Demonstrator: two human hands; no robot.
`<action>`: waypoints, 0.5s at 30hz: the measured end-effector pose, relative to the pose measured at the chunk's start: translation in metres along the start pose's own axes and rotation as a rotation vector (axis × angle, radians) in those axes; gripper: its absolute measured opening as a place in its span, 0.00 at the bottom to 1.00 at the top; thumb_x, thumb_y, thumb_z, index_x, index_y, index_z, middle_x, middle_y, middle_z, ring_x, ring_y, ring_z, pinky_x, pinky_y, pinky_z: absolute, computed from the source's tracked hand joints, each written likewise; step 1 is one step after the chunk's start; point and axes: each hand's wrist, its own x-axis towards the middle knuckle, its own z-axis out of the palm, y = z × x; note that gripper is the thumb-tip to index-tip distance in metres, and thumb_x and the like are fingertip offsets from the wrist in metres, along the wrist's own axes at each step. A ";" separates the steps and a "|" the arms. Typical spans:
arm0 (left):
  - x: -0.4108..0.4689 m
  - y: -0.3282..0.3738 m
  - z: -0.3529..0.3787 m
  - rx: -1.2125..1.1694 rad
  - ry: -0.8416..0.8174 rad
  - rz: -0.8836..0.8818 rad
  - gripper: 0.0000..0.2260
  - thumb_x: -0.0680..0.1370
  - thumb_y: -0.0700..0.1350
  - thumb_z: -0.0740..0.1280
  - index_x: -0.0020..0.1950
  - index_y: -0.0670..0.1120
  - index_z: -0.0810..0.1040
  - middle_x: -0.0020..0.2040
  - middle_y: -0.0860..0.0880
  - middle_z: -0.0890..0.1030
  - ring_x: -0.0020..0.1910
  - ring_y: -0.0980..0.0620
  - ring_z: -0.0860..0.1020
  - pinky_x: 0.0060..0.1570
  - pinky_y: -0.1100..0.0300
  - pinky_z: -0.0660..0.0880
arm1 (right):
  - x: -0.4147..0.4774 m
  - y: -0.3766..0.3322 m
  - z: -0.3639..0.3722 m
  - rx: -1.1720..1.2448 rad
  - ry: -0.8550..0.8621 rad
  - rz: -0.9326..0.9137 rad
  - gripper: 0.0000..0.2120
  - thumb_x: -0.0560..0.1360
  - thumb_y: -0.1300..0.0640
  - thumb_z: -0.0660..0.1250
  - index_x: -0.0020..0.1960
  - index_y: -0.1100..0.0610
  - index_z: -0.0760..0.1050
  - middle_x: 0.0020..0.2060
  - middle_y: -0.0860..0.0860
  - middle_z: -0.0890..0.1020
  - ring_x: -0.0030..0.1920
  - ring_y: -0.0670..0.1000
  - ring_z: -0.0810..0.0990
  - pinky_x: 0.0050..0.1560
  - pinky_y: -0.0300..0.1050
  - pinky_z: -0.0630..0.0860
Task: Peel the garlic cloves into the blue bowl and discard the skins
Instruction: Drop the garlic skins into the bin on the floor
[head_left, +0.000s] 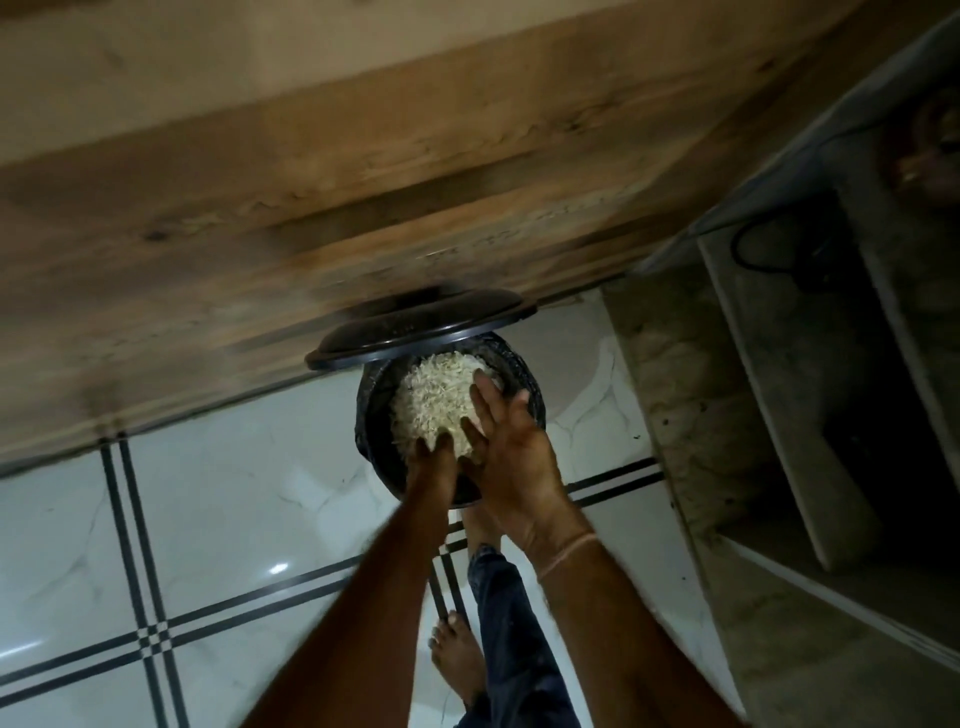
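Skins (436, 400) lie heaped in the bin (535, 395). Its lid (415, 327) is tipped up behind, probably by the foot (480, 525) at the bin's near side. Above the bin, the right hand (511, 452) has its grip spread flat, likely shedding scraps. The left hand (434, 462) points into the heap and I cannot tell its grip. No bowl shows.

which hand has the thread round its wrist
The right hand, open over the garlic skins in the black bin: a thin thread circles its wrist. The left hand has a bare wrist.
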 end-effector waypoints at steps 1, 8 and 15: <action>-0.007 -0.001 -0.006 -0.036 0.027 -0.052 0.28 0.85 0.60 0.59 0.83 0.52 0.61 0.80 0.40 0.66 0.76 0.38 0.69 0.75 0.42 0.67 | -0.027 -0.021 -0.004 0.014 0.039 0.067 0.31 0.85 0.36 0.49 0.83 0.51 0.60 0.78 0.48 0.67 0.75 0.50 0.67 0.70 0.50 0.69; -0.164 0.014 -0.030 0.216 -0.152 0.226 0.25 0.86 0.57 0.59 0.81 0.50 0.65 0.80 0.43 0.67 0.77 0.43 0.67 0.77 0.47 0.65 | -0.169 -0.052 -0.030 0.108 0.077 -0.055 0.21 0.88 0.48 0.50 0.73 0.55 0.74 0.67 0.50 0.80 0.66 0.48 0.78 0.56 0.32 0.76; -0.351 -0.017 -0.032 0.634 -0.266 0.719 0.23 0.85 0.55 0.63 0.80 0.53 0.68 0.79 0.50 0.68 0.78 0.49 0.67 0.76 0.52 0.66 | -0.370 -0.051 -0.108 -0.227 0.375 -0.446 0.14 0.85 0.45 0.58 0.68 0.43 0.76 0.60 0.33 0.78 0.61 0.29 0.76 0.55 0.24 0.73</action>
